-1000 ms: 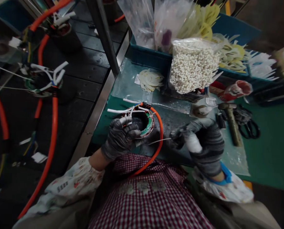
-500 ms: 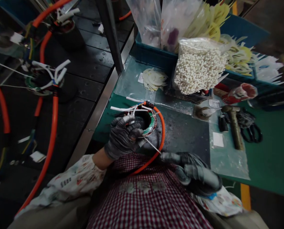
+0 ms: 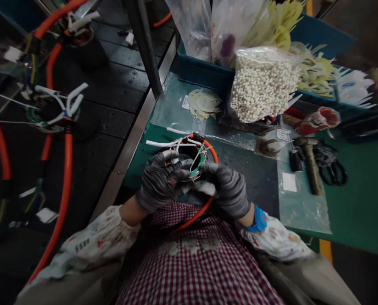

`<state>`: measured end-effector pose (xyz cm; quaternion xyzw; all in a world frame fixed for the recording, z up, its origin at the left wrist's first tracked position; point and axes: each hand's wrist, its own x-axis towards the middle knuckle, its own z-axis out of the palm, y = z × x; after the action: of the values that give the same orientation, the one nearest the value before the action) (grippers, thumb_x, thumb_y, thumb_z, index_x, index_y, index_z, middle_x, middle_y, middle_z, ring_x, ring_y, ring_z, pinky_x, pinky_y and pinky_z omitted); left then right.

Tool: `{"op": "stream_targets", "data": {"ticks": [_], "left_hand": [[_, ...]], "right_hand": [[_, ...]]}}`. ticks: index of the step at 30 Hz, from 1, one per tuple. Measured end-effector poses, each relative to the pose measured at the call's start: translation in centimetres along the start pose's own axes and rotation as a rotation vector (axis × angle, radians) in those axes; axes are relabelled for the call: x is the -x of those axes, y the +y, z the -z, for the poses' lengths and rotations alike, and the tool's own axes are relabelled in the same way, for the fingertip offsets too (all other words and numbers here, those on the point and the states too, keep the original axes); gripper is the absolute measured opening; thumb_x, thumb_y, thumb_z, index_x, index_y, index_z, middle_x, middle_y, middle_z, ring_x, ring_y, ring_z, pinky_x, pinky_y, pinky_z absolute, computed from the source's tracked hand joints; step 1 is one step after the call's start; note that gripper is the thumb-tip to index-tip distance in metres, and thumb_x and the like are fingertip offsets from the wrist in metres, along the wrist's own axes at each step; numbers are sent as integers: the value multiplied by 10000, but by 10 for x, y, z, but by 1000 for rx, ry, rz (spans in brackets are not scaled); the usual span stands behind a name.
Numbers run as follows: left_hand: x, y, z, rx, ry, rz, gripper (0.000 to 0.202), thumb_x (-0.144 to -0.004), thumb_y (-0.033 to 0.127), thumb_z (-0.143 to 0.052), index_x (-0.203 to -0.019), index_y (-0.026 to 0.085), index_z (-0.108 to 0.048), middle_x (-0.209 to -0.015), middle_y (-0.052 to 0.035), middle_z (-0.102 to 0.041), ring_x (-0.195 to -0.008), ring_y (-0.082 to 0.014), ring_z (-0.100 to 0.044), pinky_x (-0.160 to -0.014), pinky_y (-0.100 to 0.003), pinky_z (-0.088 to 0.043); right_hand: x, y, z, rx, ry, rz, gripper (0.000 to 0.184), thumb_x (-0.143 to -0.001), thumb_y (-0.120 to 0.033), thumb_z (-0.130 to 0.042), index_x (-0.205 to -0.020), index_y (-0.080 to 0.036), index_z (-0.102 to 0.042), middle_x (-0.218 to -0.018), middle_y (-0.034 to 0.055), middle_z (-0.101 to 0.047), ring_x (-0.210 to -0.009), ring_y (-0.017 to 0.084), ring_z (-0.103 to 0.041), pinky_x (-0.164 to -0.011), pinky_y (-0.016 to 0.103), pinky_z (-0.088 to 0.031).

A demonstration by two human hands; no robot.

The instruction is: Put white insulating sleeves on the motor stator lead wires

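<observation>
A round motor stator (image 3: 193, 157) with green windings, white sleeved leads and an orange cable sits at the near edge of the green bench. My left hand (image 3: 162, 180), in a grey glove, is closed around its left rim. My right hand (image 3: 223, 186), also gloved, is pressed against the stator's near right side, fingers pinched on a thin white cord (image 3: 195, 157) that runs up across the windings. The orange cable (image 3: 204, 207) loops down past my right hand to my lap.
A bag of small white pieces (image 3: 262, 84) and a blue bin (image 3: 204, 72) of yellow and white strips stand behind. A hammer (image 3: 309, 163), scissors (image 3: 333, 171) and a tape roll (image 3: 268, 147) lie to the right. More stators with orange cables (image 3: 57, 110) sit on the dark conveyor at left.
My right hand came back from my lap, lower right, up to the stator and now pinches the white cord beside my left hand. The left hand has held still.
</observation>
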<state>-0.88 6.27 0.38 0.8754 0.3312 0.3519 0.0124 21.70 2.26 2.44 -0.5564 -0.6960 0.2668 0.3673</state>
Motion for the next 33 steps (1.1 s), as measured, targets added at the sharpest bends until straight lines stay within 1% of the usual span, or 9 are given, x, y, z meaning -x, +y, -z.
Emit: {"op": "stream_targets", "data": {"ticks": [4,7,12,16,20,24,28,30,33], "left_hand": [[0,-2,-1,63,-15,51,143,-915,401,-821,-963,269,-793,-1132,-58,-804,-1199,-323,-714,-1067,-498,-617],[3,-3,-4,48,-63,110,195,-912,463,-811,-900,269,-790,-1119,-63,-786,-1191,-322,-709,-1083,-504,-612],[7,-4,-7,1,-42,95,219,-908,480,-794,-958,268,-804,-1208,-87,-772,-1192,-312,-699,-1045,-498,-622],[6,-6,-6,9,-94,95,176,-899,457,-803,-934,285,-797,-1092,-53,-803,-1190,-314,-695,-1084,-521,-598],[6,-6,-6,29,-66,99,208,-893,474,-817,-856,280,-753,-1119,-54,-790,-1199,-314,-702,-1088,-518,-583],[7,-6,-7,-31,-57,97,243,-893,518,-811,-927,281,-767,-1187,-53,-784,-1200,-304,-702,-1071,-495,-579],[2,-6,-8,-57,21,-18,263,-879,528,-804,-1035,320,-770,-1090,-17,-794,-1138,-295,-713,-1029,-468,-594],[0,-6,-8,-27,59,-30,245,-879,493,-806,-1054,328,-760,-1059,-15,-789,-1123,-293,-713,-1010,-465,-597],[-2,-4,-8,13,89,-2,206,-882,440,-818,-1030,315,-748,-1074,-23,-784,-1155,-296,-705,-1007,-467,-593]], "right_hand": [[-25,-2,0,87,-75,59,224,-1028,-388,-740,-1142,-227,-846,-966,94,-877,-854,250,-823,-793,328,-637],[-37,-4,4,-166,-127,17,221,-1055,-384,-690,-993,-226,-831,-903,60,-856,-807,219,-798,-798,343,-640],[-46,0,17,-530,-319,-41,214,-1045,-404,-717,-1106,-248,-850,-1085,37,-877,-980,242,-829,-896,396,-690],[-47,6,20,-498,-280,-22,122,-947,-266,-785,-1049,-232,-840,-990,16,-871,-900,217,-825,-830,368,-695],[-46,5,17,-470,-224,-9,102,-930,-260,-790,-1009,-219,-840,-949,20,-870,-847,207,-816,-778,343,-682],[-39,6,14,-450,-211,39,90,-972,-263,-777,-1030,-228,-837,-947,30,-871,-813,205,-809,-750,346,-668],[-25,19,8,-384,-339,183,169,-1006,-389,-760,-1070,-257,-844,-979,49,-869,-869,217,-810,-858,382,-671],[-18,28,6,-345,-430,150,235,-1020,-444,-753,-1134,-257,-839,-1006,56,-867,-902,218,-808,-881,376,-667],[-10,35,6,-403,-389,77,205,-1019,-425,-774,-1118,-252,-821,-994,41,-856,-892,204,-801,-855,353,-665]]}}
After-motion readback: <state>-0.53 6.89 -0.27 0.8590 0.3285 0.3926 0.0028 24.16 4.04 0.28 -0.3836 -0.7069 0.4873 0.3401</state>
